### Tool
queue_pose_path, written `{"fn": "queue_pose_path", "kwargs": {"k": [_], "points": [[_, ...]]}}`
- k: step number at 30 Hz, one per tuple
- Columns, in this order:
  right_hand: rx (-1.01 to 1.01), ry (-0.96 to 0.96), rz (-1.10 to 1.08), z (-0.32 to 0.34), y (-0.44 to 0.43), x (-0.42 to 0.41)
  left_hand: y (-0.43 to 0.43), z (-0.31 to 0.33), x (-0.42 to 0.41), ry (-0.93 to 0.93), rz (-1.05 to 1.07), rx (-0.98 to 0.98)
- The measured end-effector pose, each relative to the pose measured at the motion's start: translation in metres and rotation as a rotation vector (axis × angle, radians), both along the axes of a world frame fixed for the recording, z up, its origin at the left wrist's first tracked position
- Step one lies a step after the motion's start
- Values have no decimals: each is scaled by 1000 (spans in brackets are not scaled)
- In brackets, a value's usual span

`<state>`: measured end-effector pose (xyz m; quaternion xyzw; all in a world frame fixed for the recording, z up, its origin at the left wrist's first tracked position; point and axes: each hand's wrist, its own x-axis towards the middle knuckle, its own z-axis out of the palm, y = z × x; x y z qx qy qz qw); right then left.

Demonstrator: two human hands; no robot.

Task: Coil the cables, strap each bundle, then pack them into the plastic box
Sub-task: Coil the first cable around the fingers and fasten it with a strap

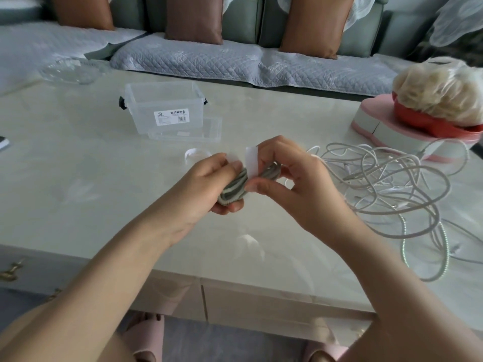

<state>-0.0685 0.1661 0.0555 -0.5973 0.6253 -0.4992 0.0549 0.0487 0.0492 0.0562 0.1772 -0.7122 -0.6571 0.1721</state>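
A coiled grey-green cable bundle (236,188) is held above the table's middle. My left hand (209,184) grips its lower end from below. My right hand (285,176) pinches a white strap (252,162) that wraps over the bundle's middle, one strap end sticking up between my fingers. A clear plastic box (164,108) with black latches stands open behind, and its clear lid (188,131) lies flat in front of it. A roll of white strap (197,154) sits just behind my left hand. Loose white cables (392,186) lie tangled to the right.
A pink and grey stand with a red bowl of wrapped goods (431,113) sits at the right rear. A glass dish (70,70) rests at the far left. A sofa with cushions (193,19) runs behind the table (78,158). My slippers (146,338) show below its front edge.
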Motion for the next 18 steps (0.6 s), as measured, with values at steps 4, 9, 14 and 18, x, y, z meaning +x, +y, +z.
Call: {"fn": "queue_pose_path", "kwargs": {"k": [4,9,14,18], "points": [[-15,109,-23,-2,-3,3,-5,1,3,13,-57,125],[-11,149,-70,-4,-3,7,-9,1,5,14,-58,143],[34,146,-87,-9,-5,3,-6,-2,4,35,-10,43],[33,80,-50,-8,-5,1,-6,-5,1,57,32,-12]]}}
